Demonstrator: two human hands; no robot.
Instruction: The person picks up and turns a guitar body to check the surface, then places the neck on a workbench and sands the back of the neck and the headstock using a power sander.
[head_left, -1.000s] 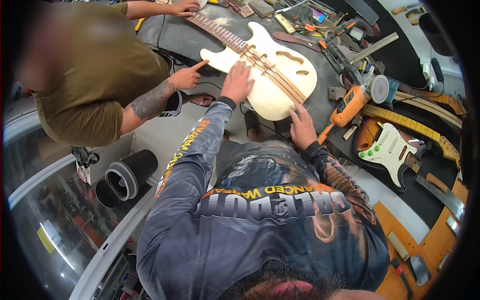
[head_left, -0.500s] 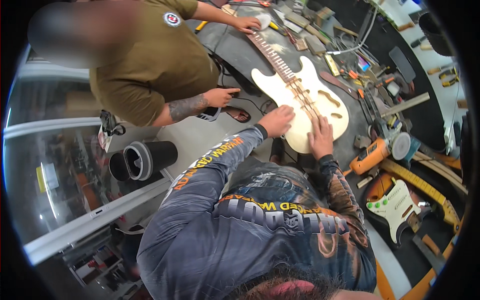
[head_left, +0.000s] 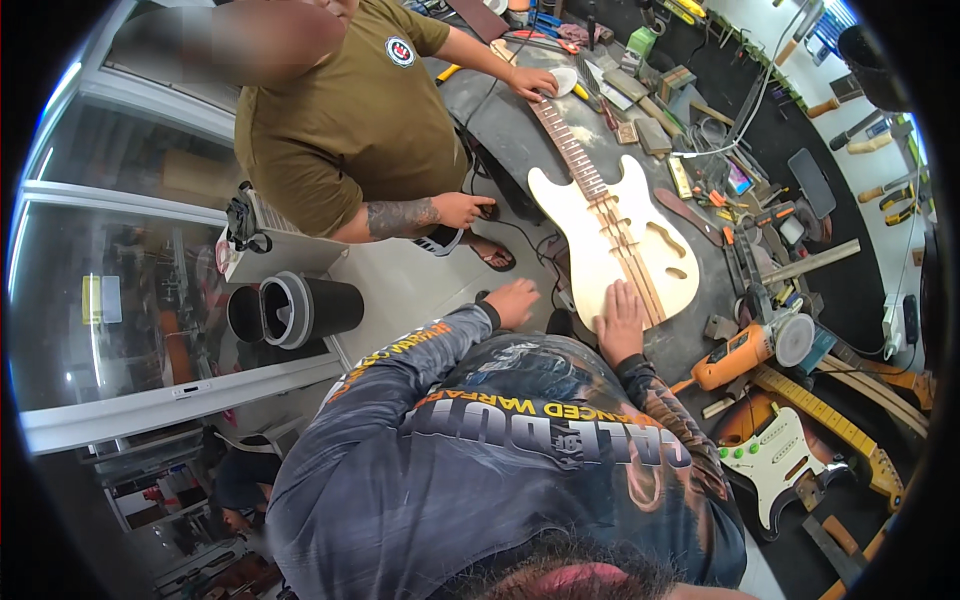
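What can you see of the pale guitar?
The pale guitar lies face up on the grey bench, its wood-looking body striped brown lengthwise, with two horns and open cavities. Its brown fretted neck points away, a co-worker's hand at the far end. The person's right hand rests on the body's near end.

The guitar body (head_left: 592, 262) is smooth, pale wood. The table (head_left: 497, 122) looks matt. The orange grinder casing (head_left: 733, 358) looks plastic.

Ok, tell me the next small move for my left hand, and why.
Perhaps set your left hand on the pale guitar body so both hands steady it: that hand hangs apart from it, apparently holding nothing, while only your right hand lies on its near end.
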